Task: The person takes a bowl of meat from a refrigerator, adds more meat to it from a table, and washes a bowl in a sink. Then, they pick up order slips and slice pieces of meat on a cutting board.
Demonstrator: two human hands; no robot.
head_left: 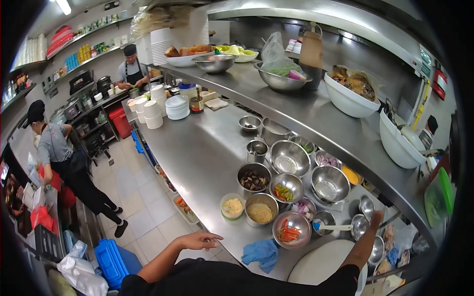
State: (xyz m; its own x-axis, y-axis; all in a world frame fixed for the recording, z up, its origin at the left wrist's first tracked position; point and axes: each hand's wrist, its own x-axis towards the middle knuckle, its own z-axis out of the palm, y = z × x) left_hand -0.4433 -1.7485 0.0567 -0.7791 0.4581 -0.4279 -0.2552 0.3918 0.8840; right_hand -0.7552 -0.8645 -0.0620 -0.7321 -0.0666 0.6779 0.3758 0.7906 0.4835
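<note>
My left hand (200, 240) hovers by the front edge of the steel counter (182, 167), fingers stretched out and holding nothing. To its right lies a crumpled blue cloth (260, 254). My right arm reaches past a round white board (316, 264) toward small steel bowls (360, 226) under the shelf. Only the wrist end of my right hand (377, 218) shows; its fingers are hidden. A white-handled spatula (335, 228) lies across a bowl nearby. Closer to the middle stand a bowl of red pepper strips (289, 232), a pot of noodles (260, 213) and a tub of yellowish shreds (232, 206).
A steel shelf (306, 116) overhangs the counter, carrying white tubs (351, 93) and bowls. Stacked plates (177, 107) and cups stand at the far end. One co-worker (54, 148) stands left, another (132, 71) at the back. A blue cooler (116, 264) sits on the floor.
</note>
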